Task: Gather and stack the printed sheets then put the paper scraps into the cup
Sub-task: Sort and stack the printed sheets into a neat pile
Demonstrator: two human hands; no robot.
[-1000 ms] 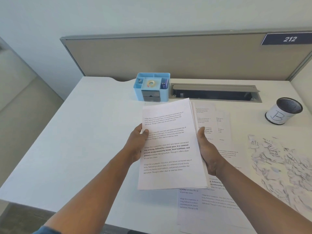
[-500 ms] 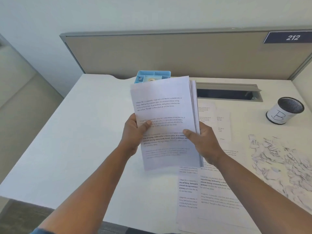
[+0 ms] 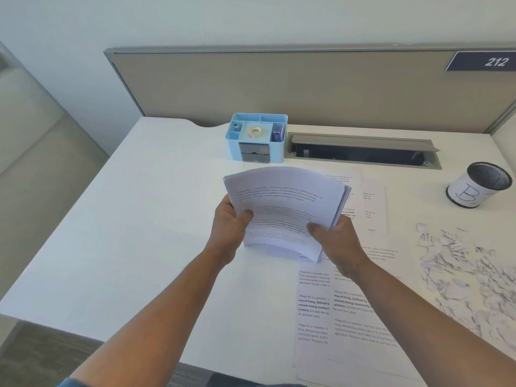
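The step in hand seems to be the gathering of the printed sheets: the person holds a bundle of sheets [image 3: 284, 210] above the middle of the tabletop [image 3: 156, 219], and the bundle bows upward between the two hands. The left hand [image 3: 230, 222] grips the left edge of the bundle, with the thumb curled on top of the printed face, and the right hand [image 3: 332, 238] grips the lower right part in the same way, thumb on top and fingers hidden below. So the bundle lies between both grips, and its lower edge hangs just over the tabletop. More loose sheets [image 3: 349, 317] lie flat near the front edge, under the right forearm, and some others lie behind the bundle toward the back edge. I judge that the next move calls for squaring the bundle and then picking up these remaining sheets. The paper scraps [image 3: 460, 275] are spread near the right edge, and the cup [image 3: 479, 185] marked with a letter stands near the back right corner, well apart from both hands; this part is not yet begun
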